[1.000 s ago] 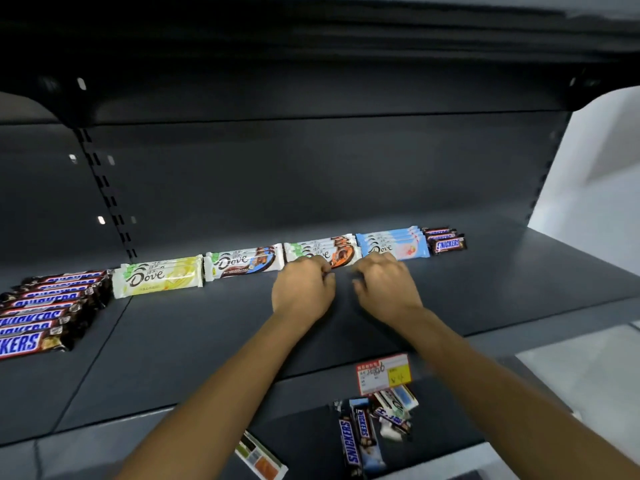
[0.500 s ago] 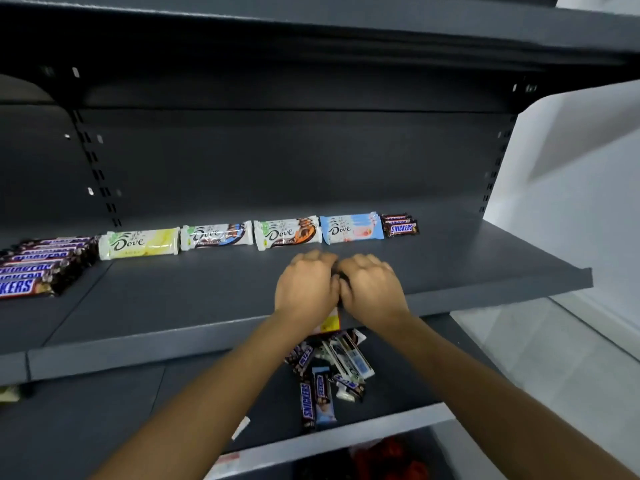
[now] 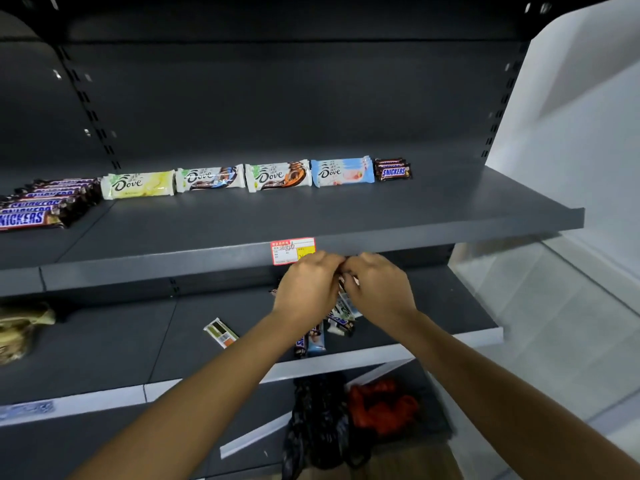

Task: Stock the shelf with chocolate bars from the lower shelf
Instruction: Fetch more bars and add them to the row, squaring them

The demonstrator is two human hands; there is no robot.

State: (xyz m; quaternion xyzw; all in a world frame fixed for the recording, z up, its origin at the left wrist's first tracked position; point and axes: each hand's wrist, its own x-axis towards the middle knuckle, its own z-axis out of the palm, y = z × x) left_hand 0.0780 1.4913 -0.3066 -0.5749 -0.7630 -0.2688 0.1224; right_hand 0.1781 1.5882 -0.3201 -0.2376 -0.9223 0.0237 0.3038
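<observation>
On the upper shelf (image 3: 346, 216) stands a row of Dove bars (image 3: 277, 175), with a small Snickers stack (image 3: 393, 170) at its right end and a long Snickers row (image 3: 31, 209) at the left. The lower shelf (image 3: 104, 341) holds a loose pile of chocolate bars (image 3: 313, 339). My left hand (image 3: 306, 289) and right hand (image 3: 379, 289) meet knuckle to knuckle just above that pile, fingers curled downward. The fingertips are hidden, so whether they grip a bar is unclear. A single bar (image 3: 221, 332) lies apart to the left of the pile.
A red and yellow price tag (image 3: 292, 251) sticks to the upper shelf's front edge, just above my hands. A crumpled yellowish bag (image 3: 17, 330) sits at the lower shelf's left. Below, a dark bag (image 3: 318, 420) and a red bundle (image 3: 381, 407) lie. White wall and floor lie to the right.
Both hands drew back from the Dove bars on the upper shelf and dropped below its front edge to the pile on the lower shelf. The view tilted downward.
</observation>
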